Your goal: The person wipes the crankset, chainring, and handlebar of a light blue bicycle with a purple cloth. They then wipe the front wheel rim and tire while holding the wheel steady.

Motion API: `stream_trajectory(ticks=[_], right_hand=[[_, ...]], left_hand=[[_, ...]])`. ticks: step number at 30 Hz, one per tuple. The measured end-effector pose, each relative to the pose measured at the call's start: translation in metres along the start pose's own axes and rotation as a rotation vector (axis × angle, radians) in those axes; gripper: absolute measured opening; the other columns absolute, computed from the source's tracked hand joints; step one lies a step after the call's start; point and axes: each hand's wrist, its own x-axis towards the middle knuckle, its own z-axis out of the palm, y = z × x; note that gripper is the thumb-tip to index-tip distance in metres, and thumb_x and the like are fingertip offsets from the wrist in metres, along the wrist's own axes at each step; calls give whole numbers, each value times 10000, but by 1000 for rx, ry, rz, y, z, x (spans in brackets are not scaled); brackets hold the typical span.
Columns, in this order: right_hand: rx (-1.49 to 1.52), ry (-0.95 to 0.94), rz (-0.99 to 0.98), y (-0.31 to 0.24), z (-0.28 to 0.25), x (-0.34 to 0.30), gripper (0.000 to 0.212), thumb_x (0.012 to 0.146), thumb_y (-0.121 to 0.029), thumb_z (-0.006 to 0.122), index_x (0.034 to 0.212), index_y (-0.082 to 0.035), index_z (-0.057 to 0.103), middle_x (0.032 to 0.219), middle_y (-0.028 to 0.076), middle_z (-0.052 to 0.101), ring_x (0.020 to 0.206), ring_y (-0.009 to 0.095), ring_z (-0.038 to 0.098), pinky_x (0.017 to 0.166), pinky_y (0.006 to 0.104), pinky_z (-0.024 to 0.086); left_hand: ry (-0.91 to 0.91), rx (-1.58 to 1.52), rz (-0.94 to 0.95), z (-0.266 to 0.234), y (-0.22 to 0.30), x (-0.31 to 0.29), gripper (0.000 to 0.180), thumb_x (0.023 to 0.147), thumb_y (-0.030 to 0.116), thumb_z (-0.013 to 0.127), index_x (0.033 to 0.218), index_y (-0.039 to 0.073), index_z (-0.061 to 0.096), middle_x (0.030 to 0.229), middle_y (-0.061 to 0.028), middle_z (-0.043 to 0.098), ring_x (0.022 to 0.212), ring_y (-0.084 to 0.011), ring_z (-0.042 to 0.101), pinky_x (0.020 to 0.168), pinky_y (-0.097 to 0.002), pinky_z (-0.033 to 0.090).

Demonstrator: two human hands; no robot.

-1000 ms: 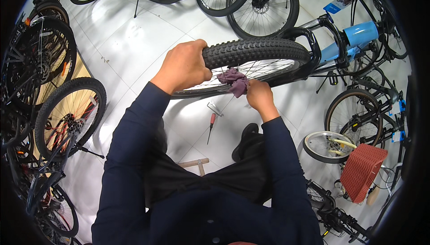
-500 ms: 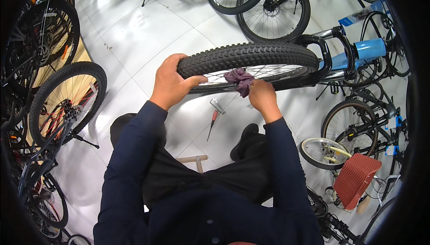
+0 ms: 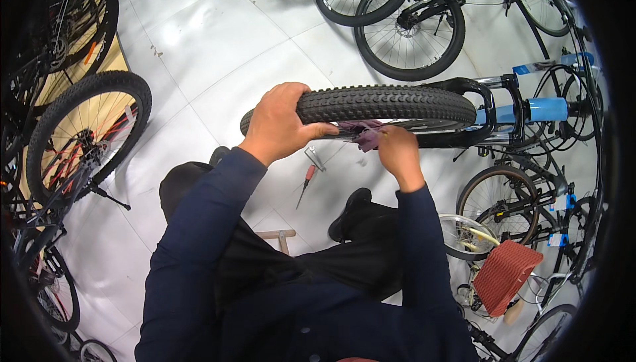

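A bicycle wheel with a black knobby tyre [image 3: 391, 103] lies across in front of me, set in a black fork [image 3: 487, 113] on a blue frame [image 3: 546, 109]. My left hand [image 3: 281, 123] grips the tyre at its left end, thumb on the near side and fingers over the top. In my right hand [image 3: 399, 153] is a crumpled purple cloth [image 3: 368, 135], pressed among the spokes near the wheel's middle. The tyre hides part of the cloth and most of the spokes.
Below the wheel, a red-handled screwdriver [image 3: 306, 185] and a small metal tool [image 3: 315, 158] lie on the white tiled floor. A wooden piece [image 3: 278, 235] shows between my legs. Bicycles crowd both sides and the far side; a red basket [image 3: 507, 277] is at right.
The wheel shows more edge-on, its tread turned toward me. My left hand sits further right in view and covers more of the tyre. The cloth stays in my right hand.
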Motion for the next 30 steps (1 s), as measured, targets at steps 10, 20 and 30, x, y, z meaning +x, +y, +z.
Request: stream_trajectory(ticks=[10, 20, 30], right_hand=[[68, -18, 147, 9, 37, 19, 272, 947, -218, 598, 825, -22, 743, 891, 203, 738, 851, 422, 703, 797, 504, 565], [-142, 2, 65, 14, 96, 59, 237, 863, -137, 619, 1016, -77, 789, 993, 195, 759, 959, 429, 726, 904, 506, 574], [26, 22, 219, -1, -3, -11, 194, 977, -190, 566, 1014, -67, 711, 936, 230, 731, 930, 452, 695, 827, 545, 549]], left_hand=[[-6, 30, -16, 2, 5, -2, 754, 655, 503, 950, 1117, -12, 650, 1035, -168, 696, 932, -353, 684, 857, -414, 556], [-52, -20, -12, -2, 4, -3, 697, 657, 410, 969, 1122, -2, 653, 1042, -169, 695, 936, -348, 686, 858, -399, 557], [-282, -54, -195, -22, 3, -2, 662, 702, 237, 940, 1234, 13, 617, 1148, -183, 676, 1095, -369, 653, 952, -405, 534]])
